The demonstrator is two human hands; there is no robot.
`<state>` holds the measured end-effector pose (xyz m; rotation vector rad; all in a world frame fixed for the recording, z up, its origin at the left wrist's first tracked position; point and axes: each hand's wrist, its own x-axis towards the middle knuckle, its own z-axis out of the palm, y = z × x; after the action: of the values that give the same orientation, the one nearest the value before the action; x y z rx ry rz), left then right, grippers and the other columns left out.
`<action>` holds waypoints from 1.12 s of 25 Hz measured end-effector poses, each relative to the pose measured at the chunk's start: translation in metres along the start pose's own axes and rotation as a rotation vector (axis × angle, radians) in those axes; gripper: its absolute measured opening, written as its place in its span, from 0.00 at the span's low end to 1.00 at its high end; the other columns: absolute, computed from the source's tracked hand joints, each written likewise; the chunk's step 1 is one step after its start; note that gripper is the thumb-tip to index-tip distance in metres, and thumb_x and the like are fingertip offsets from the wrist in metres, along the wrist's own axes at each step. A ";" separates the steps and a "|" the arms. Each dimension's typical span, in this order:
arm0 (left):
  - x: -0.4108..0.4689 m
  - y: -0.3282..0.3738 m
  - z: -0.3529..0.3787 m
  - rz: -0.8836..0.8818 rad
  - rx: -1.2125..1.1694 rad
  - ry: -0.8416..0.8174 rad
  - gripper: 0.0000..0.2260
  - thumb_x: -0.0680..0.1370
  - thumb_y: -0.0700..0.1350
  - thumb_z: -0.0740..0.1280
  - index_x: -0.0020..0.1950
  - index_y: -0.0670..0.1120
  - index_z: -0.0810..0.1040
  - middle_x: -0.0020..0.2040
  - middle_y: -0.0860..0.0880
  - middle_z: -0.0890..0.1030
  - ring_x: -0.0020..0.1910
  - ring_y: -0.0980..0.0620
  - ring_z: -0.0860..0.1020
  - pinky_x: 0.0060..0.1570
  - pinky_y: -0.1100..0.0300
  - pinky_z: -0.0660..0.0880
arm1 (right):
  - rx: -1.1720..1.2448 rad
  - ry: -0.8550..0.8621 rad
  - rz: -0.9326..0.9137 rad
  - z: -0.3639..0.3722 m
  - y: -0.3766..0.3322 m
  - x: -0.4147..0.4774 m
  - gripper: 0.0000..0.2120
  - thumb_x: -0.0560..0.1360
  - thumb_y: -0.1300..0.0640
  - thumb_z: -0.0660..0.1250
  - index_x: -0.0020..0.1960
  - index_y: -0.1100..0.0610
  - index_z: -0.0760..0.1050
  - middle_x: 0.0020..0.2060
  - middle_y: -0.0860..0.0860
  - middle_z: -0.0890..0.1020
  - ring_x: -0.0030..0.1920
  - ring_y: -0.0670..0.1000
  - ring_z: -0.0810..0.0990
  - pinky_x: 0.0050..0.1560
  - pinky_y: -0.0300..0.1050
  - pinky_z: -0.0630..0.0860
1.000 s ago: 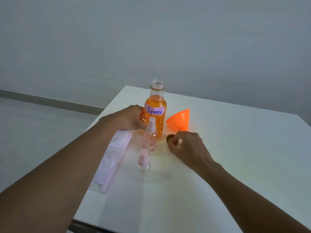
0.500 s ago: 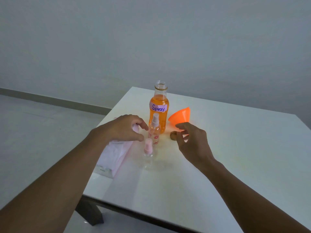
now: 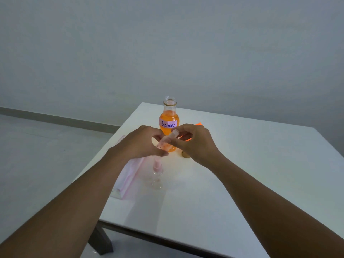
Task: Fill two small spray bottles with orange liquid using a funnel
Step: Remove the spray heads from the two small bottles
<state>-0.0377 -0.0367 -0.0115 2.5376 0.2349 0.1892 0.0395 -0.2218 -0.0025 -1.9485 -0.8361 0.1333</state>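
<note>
Two hands lift a small spray bottle [image 3: 166, 142] in front of the big "Spray" bottle [image 3: 169, 118].

The left hand [image 3: 143, 143] grips its base, the right hand [image 3: 193, 141] pinches its cap; the bottle tilts between them. A second spray bottle [image 3: 157, 173] stands nearer than the big bottle, upright.

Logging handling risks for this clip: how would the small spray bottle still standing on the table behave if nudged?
The standing spray bottle looks clear and empty, so probably very light. Tall and narrow with a pink cap, it would likely tip easily. Once down, its round body might roll across the smooth white table.
</note>
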 end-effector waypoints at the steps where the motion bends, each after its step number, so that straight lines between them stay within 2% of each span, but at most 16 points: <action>1: 0.000 0.004 -0.007 0.025 -0.009 0.004 0.17 0.62 0.57 0.78 0.47 0.55 0.82 0.44 0.59 0.84 0.48 0.58 0.80 0.52 0.49 0.78 | 0.025 0.013 -0.028 -0.004 -0.003 -0.001 0.11 0.70 0.50 0.81 0.48 0.55 0.86 0.43 0.46 0.88 0.41 0.43 0.85 0.40 0.30 0.77; 4: 0.001 0.024 -0.030 0.087 -0.038 0.047 0.17 0.61 0.55 0.80 0.46 0.52 0.83 0.43 0.55 0.84 0.47 0.55 0.81 0.52 0.47 0.78 | 0.108 0.062 -0.052 -0.019 -0.014 -0.007 0.14 0.66 0.47 0.82 0.45 0.55 0.85 0.46 0.45 0.88 0.40 0.45 0.86 0.41 0.37 0.80; 7: -0.005 0.062 -0.043 0.155 -0.094 0.061 0.16 0.61 0.57 0.81 0.44 0.56 0.83 0.41 0.54 0.84 0.44 0.54 0.82 0.48 0.51 0.80 | 0.235 0.114 -0.041 -0.045 -0.026 -0.017 0.14 0.68 0.48 0.82 0.45 0.58 0.85 0.47 0.45 0.87 0.39 0.46 0.85 0.44 0.47 0.82; 9: -0.011 0.091 -0.041 0.205 -0.158 0.048 0.11 0.63 0.58 0.80 0.39 0.59 0.82 0.36 0.55 0.82 0.39 0.56 0.81 0.43 0.54 0.78 | 0.330 0.166 -0.046 -0.068 -0.031 -0.027 0.10 0.71 0.54 0.80 0.44 0.60 0.85 0.46 0.46 0.87 0.37 0.43 0.82 0.41 0.42 0.80; 11: -0.018 0.115 -0.030 0.239 -0.196 -0.007 0.10 0.67 0.58 0.78 0.37 0.57 0.80 0.34 0.56 0.81 0.37 0.58 0.81 0.42 0.58 0.76 | 0.373 0.184 -0.052 -0.090 -0.031 -0.041 0.05 0.74 0.58 0.77 0.44 0.60 0.85 0.44 0.45 0.86 0.34 0.39 0.80 0.38 0.36 0.77; 12: -0.021 0.127 -0.021 0.238 -0.219 -0.049 0.10 0.68 0.58 0.77 0.37 0.56 0.80 0.36 0.54 0.82 0.39 0.57 0.82 0.44 0.57 0.77 | 0.371 0.181 -0.051 -0.101 -0.028 -0.050 0.04 0.75 0.59 0.76 0.44 0.59 0.84 0.43 0.46 0.86 0.32 0.39 0.79 0.38 0.36 0.76; 15: -0.028 0.157 0.015 0.228 -0.279 -0.158 0.09 0.70 0.57 0.76 0.35 0.57 0.79 0.39 0.49 0.85 0.40 0.48 0.85 0.47 0.44 0.82 | 0.362 0.144 -0.041 -0.134 -0.008 -0.082 0.06 0.77 0.60 0.74 0.41 0.60 0.83 0.44 0.47 0.85 0.35 0.42 0.79 0.44 0.42 0.76; 17: -0.032 0.172 0.042 0.246 -0.347 -0.235 0.06 0.72 0.55 0.75 0.39 0.56 0.81 0.40 0.49 0.85 0.41 0.47 0.85 0.50 0.41 0.81 | 0.364 0.114 -0.030 -0.150 0.010 -0.104 0.08 0.77 0.61 0.73 0.39 0.60 0.83 0.46 0.49 0.85 0.40 0.46 0.80 0.48 0.45 0.77; 19: -0.038 0.182 0.067 0.224 -0.476 -0.331 0.06 0.75 0.51 0.74 0.48 0.50 0.84 0.43 0.47 0.86 0.42 0.47 0.86 0.51 0.46 0.82 | 0.386 0.054 -0.019 -0.166 0.032 -0.123 0.07 0.76 0.59 0.73 0.39 0.59 0.84 0.48 0.49 0.86 0.46 0.49 0.83 0.52 0.45 0.78; 21: -0.046 0.188 0.089 0.181 -0.565 -0.410 0.10 0.76 0.46 0.73 0.54 0.43 0.83 0.44 0.44 0.86 0.42 0.46 0.86 0.48 0.53 0.82 | 0.424 -0.035 0.019 -0.179 0.050 -0.140 0.04 0.74 0.57 0.72 0.43 0.55 0.86 0.51 0.49 0.87 0.53 0.49 0.85 0.56 0.45 0.78; 22: -0.050 0.191 0.102 0.168 -0.604 -0.434 0.10 0.76 0.45 0.73 0.55 0.42 0.83 0.45 0.42 0.86 0.42 0.46 0.85 0.47 0.54 0.82 | 0.446 -0.078 0.048 -0.184 0.060 -0.147 0.06 0.74 0.57 0.71 0.49 0.55 0.86 0.53 0.50 0.87 0.56 0.49 0.85 0.59 0.45 0.77; 23: -0.054 0.192 0.115 0.160 -0.646 -0.438 0.10 0.76 0.44 0.73 0.55 0.41 0.83 0.45 0.40 0.85 0.41 0.46 0.85 0.47 0.55 0.82 | 0.477 -0.119 0.083 -0.189 0.071 -0.153 0.13 0.75 0.58 0.70 0.59 0.56 0.83 0.56 0.52 0.87 0.60 0.50 0.84 0.62 0.47 0.75; 25: -0.060 0.191 0.140 0.159 -0.714 -0.387 0.09 0.76 0.46 0.73 0.53 0.42 0.84 0.43 0.41 0.84 0.41 0.47 0.83 0.48 0.54 0.81 | 0.560 -0.132 0.156 -0.197 0.089 -0.165 0.28 0.76 0.60 0.69 0.76 0.54 0.69 0.63 0.54 0.84 0.67 0.53 0.81 0.70 0.51 0.72; 26: -0.062 0.191 0.150 0.164 -0.716 -0.347 0.10 0.75 0.48 0.74 0.51 0.44 0.84 0.42 0.43 0.83 0.41 0.47 0.82 0.49 0.51 0.81 | 0.588 -0.096 0.176 -0.200 0.096 -0.169 0.32 0.76 0.59 0.69 0.79 0.51 0.64 0.66 0.53 0.83 0.69 0.54 0.79 0.72 0.53 0.70; 28: -0.059 0.191 0.163 0.192 -0.659 -0.274 0.11 0.74 0.53 0.74 0.48 0.47 0.83 0.41 0.48 0.83 0.42 0.46 0.82 0.50 0.45 0.80 | 0.546 -0.017 0.186 -0.204 0.100 -0.173 0.33 0.74 0.53 0.72 0.78 0.49 0.67 0.65 0.51 0.83 0.67 0.54 0.81 0.70 0.56 0.73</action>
<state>-0.0405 -0.2927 -0.0431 1.8953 -0.1609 -0.0133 0.0439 -0.5069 -0.0210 -1.5026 -0.5524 0.4415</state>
